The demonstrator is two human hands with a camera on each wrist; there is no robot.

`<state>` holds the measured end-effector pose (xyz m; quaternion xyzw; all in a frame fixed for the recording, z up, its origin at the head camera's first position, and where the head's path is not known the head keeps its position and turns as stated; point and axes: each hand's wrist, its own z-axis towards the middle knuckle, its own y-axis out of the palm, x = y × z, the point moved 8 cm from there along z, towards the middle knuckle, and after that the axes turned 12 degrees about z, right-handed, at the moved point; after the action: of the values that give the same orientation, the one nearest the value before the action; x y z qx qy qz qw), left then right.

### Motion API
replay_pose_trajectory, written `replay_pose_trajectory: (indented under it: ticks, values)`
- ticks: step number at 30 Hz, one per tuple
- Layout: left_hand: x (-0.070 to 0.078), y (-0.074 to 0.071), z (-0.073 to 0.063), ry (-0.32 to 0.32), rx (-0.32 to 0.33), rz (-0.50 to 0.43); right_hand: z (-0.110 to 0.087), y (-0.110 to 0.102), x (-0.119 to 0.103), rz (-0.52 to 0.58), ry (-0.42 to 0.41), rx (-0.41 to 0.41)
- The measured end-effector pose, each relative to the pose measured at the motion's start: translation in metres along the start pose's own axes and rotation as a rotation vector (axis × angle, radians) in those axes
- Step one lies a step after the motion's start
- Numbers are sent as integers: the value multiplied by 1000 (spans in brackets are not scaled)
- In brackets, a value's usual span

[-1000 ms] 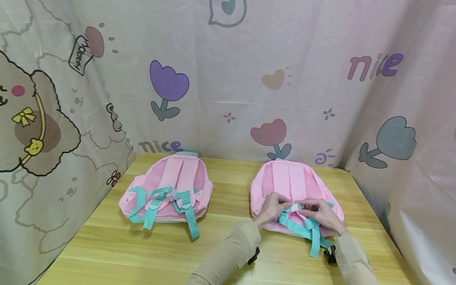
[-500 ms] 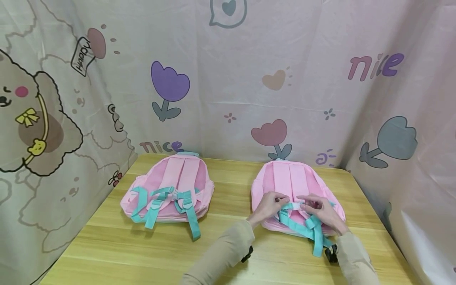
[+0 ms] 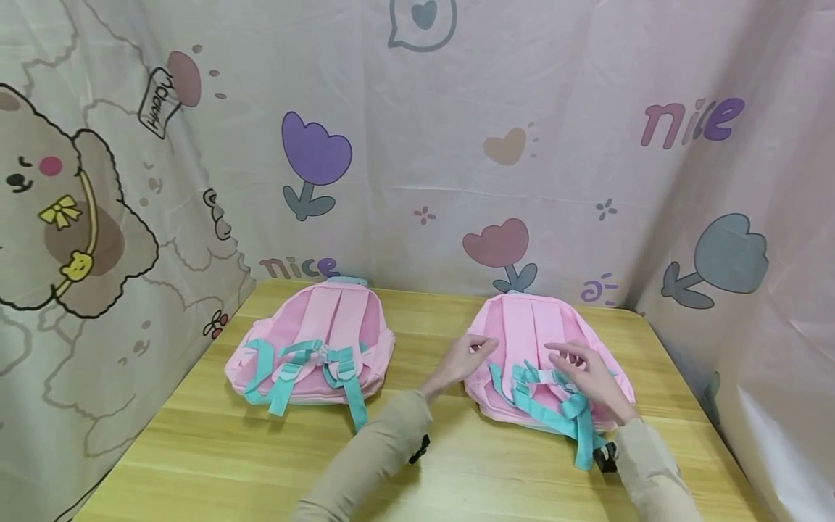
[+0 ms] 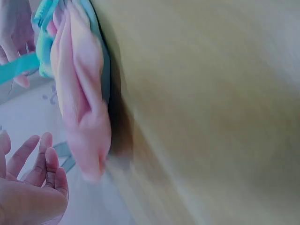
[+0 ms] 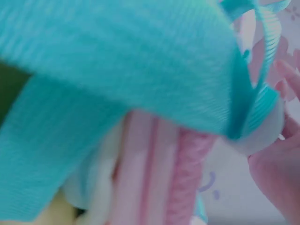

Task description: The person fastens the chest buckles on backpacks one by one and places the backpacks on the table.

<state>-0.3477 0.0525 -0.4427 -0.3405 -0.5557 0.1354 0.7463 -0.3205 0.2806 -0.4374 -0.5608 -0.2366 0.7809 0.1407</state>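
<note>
A pink backpack point(image 3: 522, 319) lies on the table's right half, straps facing up. Turquoise webbing straps point(image 3: 548, 415) cross its lower part, with a small white buckle point(image 3: 545, 376) between the two sides. My left hand point(image 3: 462, 360) is at the bag's left edge, its fingers loosely bent around nothing; the left wrist view shows this hand point(image 4: 35, 187) apart from the pink fabric point(image 4: 79, 84). Over the bag's right side is my right hand point(image 3: 590, 377), thumb and fingers spread near the buckle. Turquoise webbing point(image 5: 117, 61) fills much of the right wrist view, beside the right hand point(image 5: 281, 164).
A second pink backpack point(image 3: 339, 319) lies to the left, its turquoise straps point(image 3: 279, 391) fastened across the front and hanging down. Both bags rest on a wooden table point(image 3: 215, 464). A printed cloth point(image 3: 404, 145) hangs behind and at both sides.
My left hand has let go of the strap by the buckle and moved left to the bag's edge. The right hand has stayed near the buckle, its fingers lifting off. The view has shifted slightly.
</note>
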Motion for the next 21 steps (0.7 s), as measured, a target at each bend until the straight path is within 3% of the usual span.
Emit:
replay_pose_trajectory:
  ticks: [7, 11, 21]
  values:
    - [-6, -43, -1, 52, 53, 55, 11, 3, -15, -50, 6, -2]
    - [-8, -65, -7, 59, 75, 102, 18, 8, -29, -49, -31, -18]
    - [-23, -106, -17, -41, 35, 155, 36, 23, -62, -72, -91, -94]
